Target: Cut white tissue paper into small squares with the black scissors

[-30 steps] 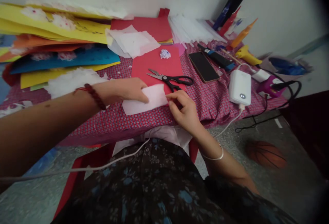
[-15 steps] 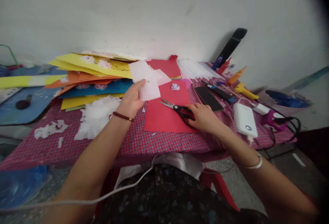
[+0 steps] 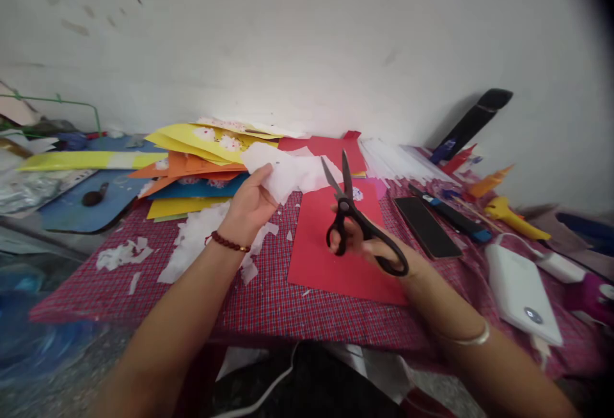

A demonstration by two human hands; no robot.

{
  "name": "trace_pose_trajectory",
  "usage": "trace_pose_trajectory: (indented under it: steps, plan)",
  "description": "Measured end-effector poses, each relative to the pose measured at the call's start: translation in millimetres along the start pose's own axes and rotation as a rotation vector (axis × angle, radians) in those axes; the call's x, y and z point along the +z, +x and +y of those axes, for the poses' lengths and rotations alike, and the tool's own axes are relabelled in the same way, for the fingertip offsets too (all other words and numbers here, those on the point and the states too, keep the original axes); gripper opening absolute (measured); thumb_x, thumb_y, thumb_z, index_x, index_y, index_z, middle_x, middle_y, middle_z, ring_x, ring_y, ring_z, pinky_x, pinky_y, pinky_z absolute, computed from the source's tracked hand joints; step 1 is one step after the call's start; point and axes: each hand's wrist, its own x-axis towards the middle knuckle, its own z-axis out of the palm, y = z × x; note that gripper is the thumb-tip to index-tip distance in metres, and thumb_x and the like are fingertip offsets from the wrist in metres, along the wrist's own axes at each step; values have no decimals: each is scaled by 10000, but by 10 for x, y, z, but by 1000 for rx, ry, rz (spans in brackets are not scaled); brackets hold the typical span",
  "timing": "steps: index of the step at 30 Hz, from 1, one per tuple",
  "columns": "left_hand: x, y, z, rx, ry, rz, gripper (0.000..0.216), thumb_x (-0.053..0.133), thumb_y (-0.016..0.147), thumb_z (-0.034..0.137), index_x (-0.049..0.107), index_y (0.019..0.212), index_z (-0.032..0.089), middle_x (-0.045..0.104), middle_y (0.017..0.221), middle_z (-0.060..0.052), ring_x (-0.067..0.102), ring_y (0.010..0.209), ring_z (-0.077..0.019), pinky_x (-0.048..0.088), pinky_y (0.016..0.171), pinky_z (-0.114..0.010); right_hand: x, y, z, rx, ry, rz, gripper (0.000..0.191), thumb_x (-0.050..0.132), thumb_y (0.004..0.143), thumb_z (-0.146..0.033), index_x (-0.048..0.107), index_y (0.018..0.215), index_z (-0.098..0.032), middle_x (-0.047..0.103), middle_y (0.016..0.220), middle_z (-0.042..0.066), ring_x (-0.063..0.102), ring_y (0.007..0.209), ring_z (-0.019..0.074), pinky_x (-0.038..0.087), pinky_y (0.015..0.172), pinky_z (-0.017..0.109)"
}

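My left hand (image 3: 252, 204) pinches a thin white paper sheet (image 3: 283, 172) at its lower left edge, above the table. My right hand (image 3: 357, 239) has its fingers in the handles of black-handled scissors (image 3: 346, 204). The blades stand apart and point up and away from me, close to the right side of the white paper. Below the scissors lies a red paper sheet (image 3: 316, 252). A small white and purple paper piece (image 3: 357, 193) rests on it, partly behind the scissors.
Coloured papers (image 3: 201, 162) are stacked at the back left. White scraps (image 3: 123, 255) lie on the checked tablecloth (image 3: 268, 303). To the right are a phone (image 3: 426, 226), a cutter (image 3: 451, 213), a yellow glue gun (image 3: 515, 216), a white power bank (image 3: 522, 293) and white sticks (image 3: 400, 161).
My right hand has lifted the scissors off the red sheet, and their blades have turned upward and spread wider. My left hand still holds the white paper. The view has shifted.
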Motion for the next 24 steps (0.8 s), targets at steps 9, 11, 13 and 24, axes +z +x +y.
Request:
trace_pose_trajectory:
  steps: [9,11,13,24]
  plan:
    - [-175,41,-41,44,86,13,372,671,872,76,691,1221,202,804,1013,-56,756,1007,-186,617,911,-298,83,-129,169,88,301,-69,728,644,924,-602,453,1490,-186,621,952,61,599,817,177,472,732,306]
    - [-190,47,-36,60,112,25,331,674,871,82,703,1180,195,801,1041,-62,745,1050,-193,611,936,-310,93,-105,180,118,333,-66,702,656,927,-592,467,1473,-193,623,956,56,608,814,166,474,735,295]
    - [-194,39,-34,84,141,25,279,675,870,85,717,1127,187,796,1071,-64,728,1093,-197,606,947,-312,95,-86,195,134,360,-67,683,661,932,-578,478,1461,-187,627,951,51,617,813,158,479,746,290]
    - [-192,-41,-124,223,354,-162,536,843,659,52,736,1150,237,803,966,-24,740,892,-152,597,829,-247,42,-105,270,127,454,-100,745,636,949,-555,394,1541,-172,627,994,60,633,852,156,492,769,282]
